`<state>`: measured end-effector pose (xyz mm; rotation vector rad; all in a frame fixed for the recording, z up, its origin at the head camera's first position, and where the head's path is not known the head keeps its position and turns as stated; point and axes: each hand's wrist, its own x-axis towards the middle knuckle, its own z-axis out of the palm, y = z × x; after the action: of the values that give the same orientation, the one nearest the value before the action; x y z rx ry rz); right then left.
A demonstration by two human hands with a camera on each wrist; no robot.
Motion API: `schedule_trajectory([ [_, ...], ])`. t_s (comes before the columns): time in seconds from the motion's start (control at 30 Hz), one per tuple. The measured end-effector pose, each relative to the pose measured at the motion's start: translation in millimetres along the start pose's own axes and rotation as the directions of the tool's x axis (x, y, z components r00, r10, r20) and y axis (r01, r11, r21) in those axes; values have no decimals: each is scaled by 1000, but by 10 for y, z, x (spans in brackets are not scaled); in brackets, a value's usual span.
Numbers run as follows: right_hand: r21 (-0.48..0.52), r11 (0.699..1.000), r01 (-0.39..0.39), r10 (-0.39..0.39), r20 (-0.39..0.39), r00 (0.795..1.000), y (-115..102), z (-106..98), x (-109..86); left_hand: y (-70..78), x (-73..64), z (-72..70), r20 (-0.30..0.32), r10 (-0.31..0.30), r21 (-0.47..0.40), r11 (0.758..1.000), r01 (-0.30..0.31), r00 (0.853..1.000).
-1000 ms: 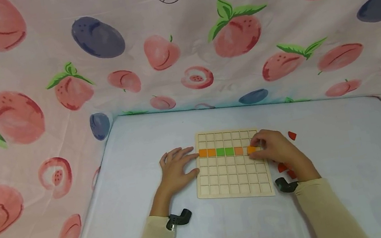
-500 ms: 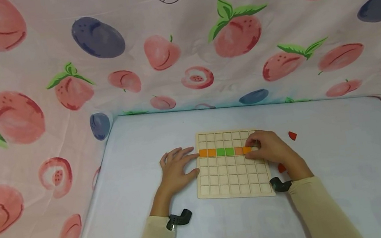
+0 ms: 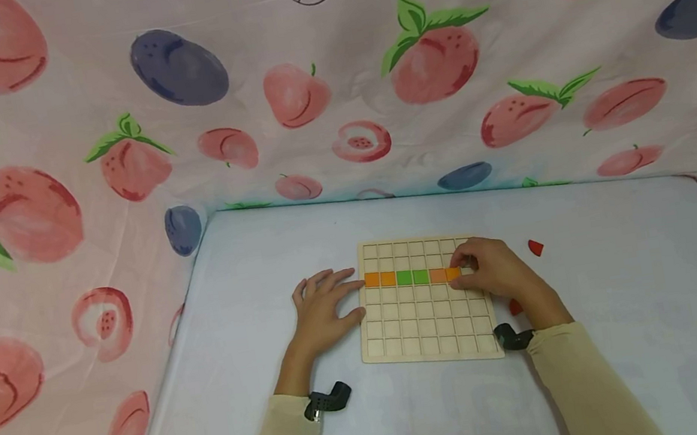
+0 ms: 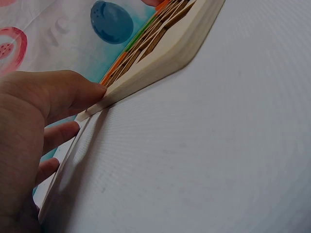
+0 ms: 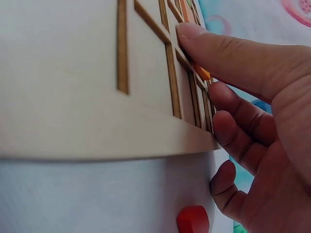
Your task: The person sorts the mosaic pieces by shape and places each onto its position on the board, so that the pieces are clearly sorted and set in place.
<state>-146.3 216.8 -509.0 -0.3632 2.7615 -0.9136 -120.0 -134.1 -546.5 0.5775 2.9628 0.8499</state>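
A pale wooden grid board (image 3: 427, 323) lies on the white-covered table. Across one of its rows run two orange tiles (image 3: 380, 278), two green tiles (image 3: 413, 278) and a lighter orange tile (image 3: 438, 275). At the right end of that row, my right hand (image 3: 499, 271) pinches an orange square tile (image 3: 453, 274), which sits at its cell beside the lighter one. Thumb and fingers partly cover this tile (image 5: 201, 72) in the right wrist view. My left hand (image 3: 323, 314) is spread at the board's left edge, its thumb (image 4: 90, 92) touching the rim in the left wrist view.
A red piece (image 3: 535, 247) lies on the table right of the board. Another red piece (image 3: 515, 306) shows beneath the right wrist, partly hidden. A fruit-printed cloth (image 3: 347, 81) hangs behind the table and at its left.
My right hand has shifted slightly left with the orange tile, bringing it against the lighter orange one. It holds almost still since the middle frame. My left hand has stayed put.
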Motion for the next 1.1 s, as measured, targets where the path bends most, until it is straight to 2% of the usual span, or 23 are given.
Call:
schedule_trajectory([
  [0.3,12,1000,-10,10,12,1000,37,-32,-27,-1,10,10,0,1,-4,1000,-1,1000],
  [0.4,76,995,-62,59,39,997,61,-57,-47,-1,10,11,2,2,-6,1000,-2,1000],
  [0.53,173,974,-144,132,77,988,96,-83,-68,-4,7,9,0,2,-4,1000,-2,1000],
  [0.6,196,967,-160,145,87,986,105,-92,-74,-5,5,7,0,0,-2,1000,0,1000],
  [0.87,146,984,-100,92,61,994,99,-88,-66,-14,4,13,9,-6,5,1000,6,1000],
  [1.1,118,989,-94,88,51,995,90,-88,-56,-6,7,13,0,-4,-4,1000,4,1000],
])
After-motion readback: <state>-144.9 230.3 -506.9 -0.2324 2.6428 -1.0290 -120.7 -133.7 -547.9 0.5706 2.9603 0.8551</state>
